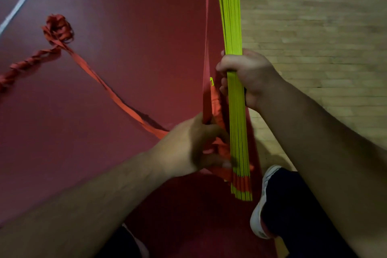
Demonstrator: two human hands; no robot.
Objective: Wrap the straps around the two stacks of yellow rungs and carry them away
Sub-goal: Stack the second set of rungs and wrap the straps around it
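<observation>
A stack of thin yellow rungs (230,27) runs from the top of the view down to my knees, with red strap bound round its near end. My right hand (247,75) grips the stack near its middle. My left hand (194,144) holds the red strap (209,109) just left of the rungs, by a bunch of wrapped strap. A loose length of that strap (109,88) trails away to the left across the floor to a crumpled red heap (58,27). A second stack is not in view.
A dark red floor (125,16) with white lines at the top left meets pale wooden flooring (314,27) on the right. My white shoe (261,201) and dark trouser leg lie under the rungs' near end.
</observation>
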